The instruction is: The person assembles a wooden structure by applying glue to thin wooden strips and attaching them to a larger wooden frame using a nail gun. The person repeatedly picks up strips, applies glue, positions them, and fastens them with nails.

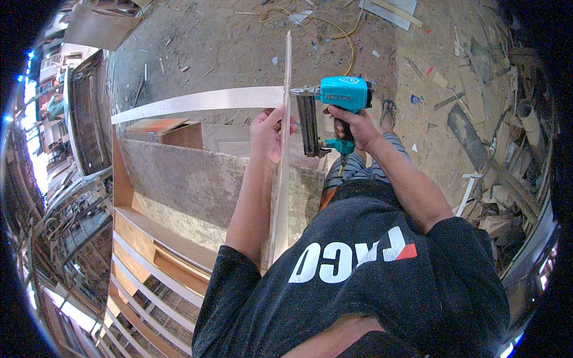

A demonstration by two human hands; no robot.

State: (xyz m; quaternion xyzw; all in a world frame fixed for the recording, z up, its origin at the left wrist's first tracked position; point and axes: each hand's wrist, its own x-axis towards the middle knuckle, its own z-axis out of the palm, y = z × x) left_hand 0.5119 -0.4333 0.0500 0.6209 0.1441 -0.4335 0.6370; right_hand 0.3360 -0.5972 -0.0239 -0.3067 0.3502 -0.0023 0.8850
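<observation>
My right hand [353,124] is wrapped around the grip of a teal nail gun [343,92]. Its dark magazine [308,122] hangs on the left side, and its nose points left, at or very close to the edge of a long thin wooden board [280,197]. That board runs from near my body to the far side. My left hand [268,132] grips it, thumb on the left face and fingertips showing on the right. Just beyond the left hand, a pale wooden strip [203,100] meets the board and stretches left to the frame's far corner.
A slatted wooden frame [158,274] lies at the lower left, with a large worn panel [179,170] inside the structure. A yellow air hose [351,51] crosses the floor ahead. Wood scraps and offcuts [468,137] lie at right; stacked timber fills the left edge.
</observation>
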